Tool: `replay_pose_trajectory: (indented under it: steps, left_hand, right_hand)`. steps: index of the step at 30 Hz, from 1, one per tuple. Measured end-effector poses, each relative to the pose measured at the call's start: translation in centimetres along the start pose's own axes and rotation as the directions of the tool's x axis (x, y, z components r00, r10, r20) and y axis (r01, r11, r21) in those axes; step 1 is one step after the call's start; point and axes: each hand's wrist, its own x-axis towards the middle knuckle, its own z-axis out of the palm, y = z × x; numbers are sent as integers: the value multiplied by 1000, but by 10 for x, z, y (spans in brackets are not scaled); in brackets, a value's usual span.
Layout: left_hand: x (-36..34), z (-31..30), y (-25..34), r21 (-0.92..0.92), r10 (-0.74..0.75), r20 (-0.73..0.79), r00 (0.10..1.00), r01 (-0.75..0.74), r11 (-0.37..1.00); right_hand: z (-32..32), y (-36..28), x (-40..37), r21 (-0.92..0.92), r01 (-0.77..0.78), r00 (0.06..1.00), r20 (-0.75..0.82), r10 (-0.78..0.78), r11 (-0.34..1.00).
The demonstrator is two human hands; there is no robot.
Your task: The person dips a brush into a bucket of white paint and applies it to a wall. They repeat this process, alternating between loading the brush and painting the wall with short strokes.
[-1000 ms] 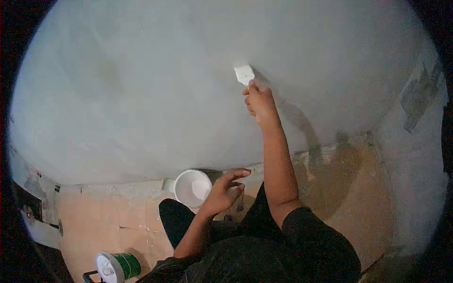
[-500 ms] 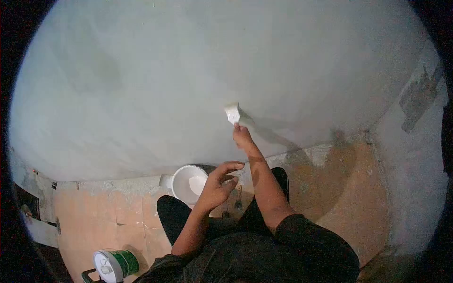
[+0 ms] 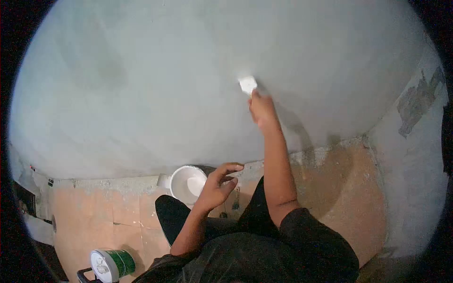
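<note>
My right hand (image 3: 262,107) is raised against the pale grey wall (image 3: 165,80) and grips a paintbrush (image 3: 247,85) whose white bristles press on the wall surface. My left hand (image 3: 218,186) hovers low in front of me with curled, spread fingers, holding nothing, just right of a white paint bucket (image 3: 188,183) that stands on the floor at the wall's foot. My dark-clothed legs are below the hands.
A green-and-white paint can (image 3: 112,265) lies on the tiled floor at lower left. A side wall with a patch of peeled paint (image 3: 415,101) stands on the right. Dark fittings sit at the far left edge.
The brush swept down the wall to about mid-height, then back up to near where it began. My left hand stayed almost still beside the bucket.
</note>
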Motion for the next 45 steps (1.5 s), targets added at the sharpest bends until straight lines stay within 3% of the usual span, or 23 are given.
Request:
replay_pose_trajectory:
  steps: [1,3,4,6,7,9,11,15,17,18,20,22,24,26,28,32,37,41,45]
  left_hand:
    - [1,1,-1,-8,11,3,1000,-11,1000]
    - [3,2,-1,-19,-10,5,1000,10,1000]
    - [3,3,1,-20,-9,3,1000,9,1000]
    - [4,4,1,-45,-51,32,998,52,998]
    - [4,4,-5,-23,-44,38,998,45,999]
    - [4,3,-11,-53,-61,44,997,64,997]
    - [6,2,-10,-74,-66,44,997,69,995]
    - [5,4,1,-71,-72,40,997,74,995]
    - [4,5,5,-30,-81,31,996,82,996]
    - [4,5,7,-31,-80,30,996,81,996]
    - [7,3,8,-14,-59,41,997,59,998]
    - [7,3,2,-30,-65,36,997,66,997]
    - [11,1,-1,-48,-70,32,997,72,996]
    - [10,0,-4,-19,-36,17,999,36,999]
    - [13,-3,-7,-34,-79,28,996,80,996]
    - [15,2,1,-8,-105,42,994,105,994]
    - [10,6,3,-36,-81,44,996,83,996]
    - [10,4,-9,0,-54,37,998,54,999]
    - [23,3,1,37,-58,38,998,57,998]
  right_hand:
    - [-2,-13,-8,-1,-4,1000,-1,4,1000]
    - [-3,-24,-12,61,199,969,135,-206,978]
    - [-3,-22,-9,59,199,969,136,-206,978]
    - [-1,-7,4,-143,290,955,113,-276,946]
    - [-1,10,18,-227,229,971,126,-204,947]
    - [14,125,102,-270,281,959,59,-276,921]
    - [20,153,95,-140,78,995,72,-68,987]
    - [14,195,90,-179,-11,993,110,31,984]
    - [11,205,86,-134,-229,959,137,247,964]
    - [8,209,85,-136,-228,959,137,246,964]
    - [-2,218,88,-145,-409,898,109,426,901]
    - [-12,236,88,-104,-379,907,154,392,919]
    - [-16,241,96,-109,-534,822,169,545,839]
    - [-16,227,91,-135,-488,848,163,505,862]
    - [-13,197,95,-24,-403,900,171,401,915]
    - [-24,86,114,-136,-193,943,248,222,972]
    - [-31,-3,50,-3,-13,973,230,13,1000]
    - [-37,17,34,80,132,951,273,-149,988]
    - [-23,105,102,57,58,989,130,-65,997]
